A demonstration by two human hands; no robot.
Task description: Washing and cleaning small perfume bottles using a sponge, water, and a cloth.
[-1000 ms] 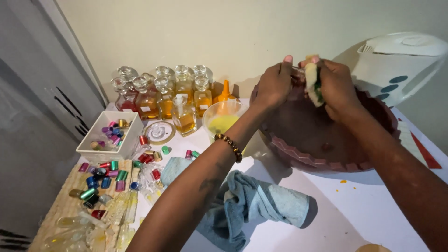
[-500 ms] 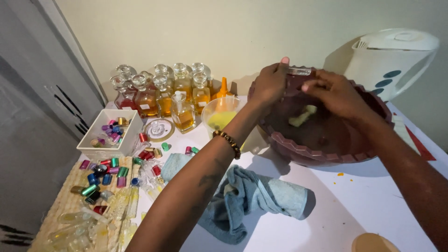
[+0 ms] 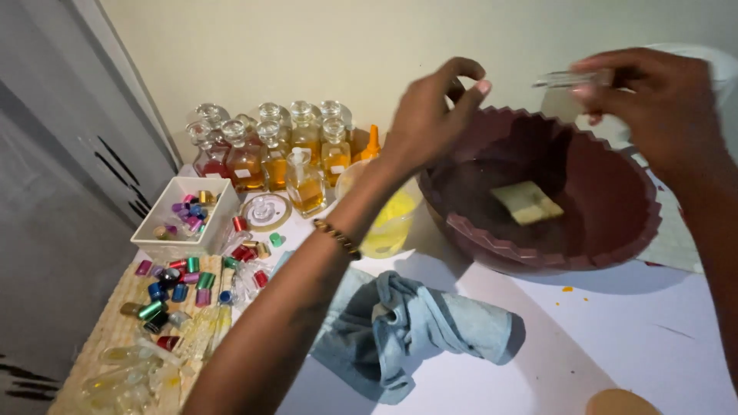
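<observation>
A dark maroon basin (image 3: 615, 238) with a scalloped rim stands on the white table, and a yellow sponge (image 3: 527, 203) lies in the water inside it. My left hand (image 3: 432, 114) hovers over the basin's left rim, fingers curled and apart, holding nothing. My right hand (image 3: 659, 104) is above the basin's far right side and pinches a small clear glass vial (image 3: 570, 78) held level.
Glass stoppered bottles (image 3: 277, 150) of amber liquid stand at the back left. A white tray (image 3: 157, 223) of coloured caps, loose caps (image 3: 181, 277) on a woven mat, and empty vials (image 3: 127, 376) lie at left. A blue-grey cloth (image 3: 419, 330) lies in front. A yellow-filled plastic cup (image 3: 388, 219) is beside the basin.
The sponge left my right hand and now lies in the basin. My right hand rose with a small glass vial. My left hand came off the basin's rim.
</observation>
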